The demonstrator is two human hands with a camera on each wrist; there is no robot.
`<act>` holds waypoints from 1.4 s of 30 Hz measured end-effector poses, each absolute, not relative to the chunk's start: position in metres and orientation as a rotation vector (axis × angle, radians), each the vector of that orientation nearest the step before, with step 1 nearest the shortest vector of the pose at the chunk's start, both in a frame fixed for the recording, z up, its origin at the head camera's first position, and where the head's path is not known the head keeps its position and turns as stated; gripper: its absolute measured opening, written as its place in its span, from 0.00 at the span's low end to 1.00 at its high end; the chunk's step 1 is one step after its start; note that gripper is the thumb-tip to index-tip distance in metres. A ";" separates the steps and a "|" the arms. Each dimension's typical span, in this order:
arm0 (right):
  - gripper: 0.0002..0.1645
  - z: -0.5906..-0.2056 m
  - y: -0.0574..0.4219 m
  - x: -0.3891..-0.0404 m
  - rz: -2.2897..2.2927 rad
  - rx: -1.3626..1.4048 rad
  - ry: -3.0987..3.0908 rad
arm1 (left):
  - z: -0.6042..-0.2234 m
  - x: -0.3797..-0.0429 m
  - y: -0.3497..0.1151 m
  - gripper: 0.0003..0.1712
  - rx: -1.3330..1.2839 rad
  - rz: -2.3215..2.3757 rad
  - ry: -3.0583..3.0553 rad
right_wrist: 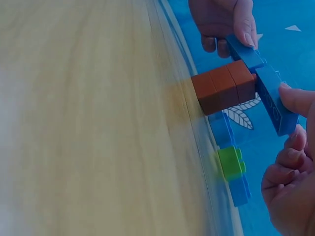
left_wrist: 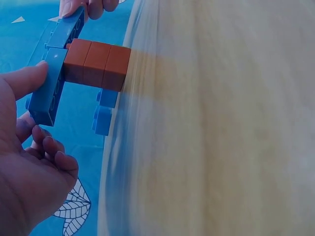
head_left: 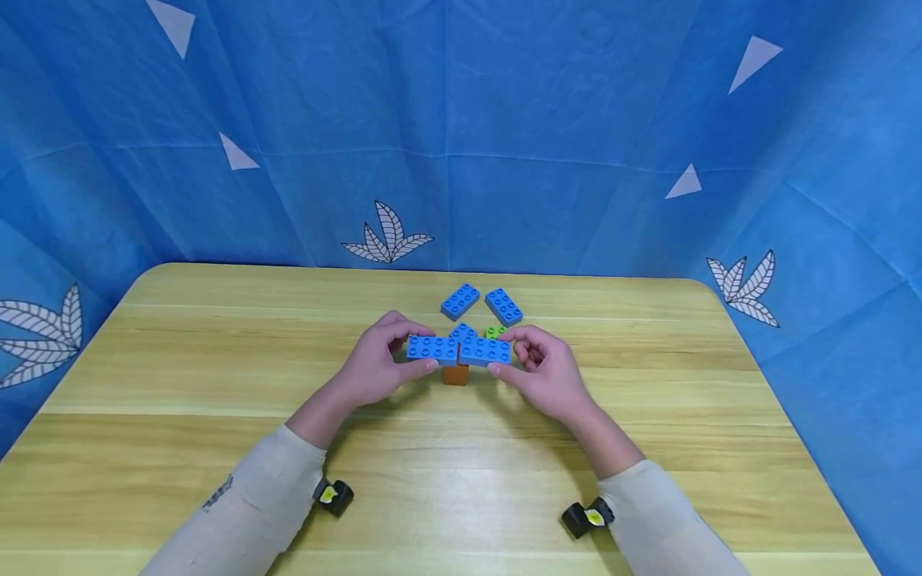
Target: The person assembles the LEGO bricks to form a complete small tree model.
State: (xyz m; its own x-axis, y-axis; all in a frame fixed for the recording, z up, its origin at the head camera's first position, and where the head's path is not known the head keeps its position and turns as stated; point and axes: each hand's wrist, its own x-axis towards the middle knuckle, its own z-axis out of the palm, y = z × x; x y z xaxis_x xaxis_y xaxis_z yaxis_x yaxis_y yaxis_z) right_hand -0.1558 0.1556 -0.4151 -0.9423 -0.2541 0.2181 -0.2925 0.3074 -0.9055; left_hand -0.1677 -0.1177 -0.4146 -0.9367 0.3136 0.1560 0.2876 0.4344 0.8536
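Observation:
A stack of three brown building bricks [left_wrist: 96,64] stands upright on the table. Across its top, end to end, lie two long blue bricks, with a narrow brown gap between them in the head view. My left hand [head_left: 378,364] pinches the left blue brick [head_left: 432,350] between thumb and fingers near its outer end. Likewise, my right hand [head_left: 549,376] grips the right blue brick [head_left: 485,350], its other fingers curled below in the right wrist view. Both blue bricks stick out sideways past the brown stack, studs facing up.
Behind the stack lie two loose blue bricks, one at left [head_left: 460,301] and one at right [head_left: 503,306]. Nearer are another blue brick [head_left: 463,330] and a green brick [right_wrist: 231,162], both partly hidden in the head view. A blue curtain [head_left: 446,120] hangs behind the wooden table [head_left: 216,344].

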 end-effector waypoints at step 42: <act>0.18 -0.431 0.149 -0.160 2.029 0.528 -2.320 | -0.413 -0.176 -0.089 0.13 0.632 1.621 2.561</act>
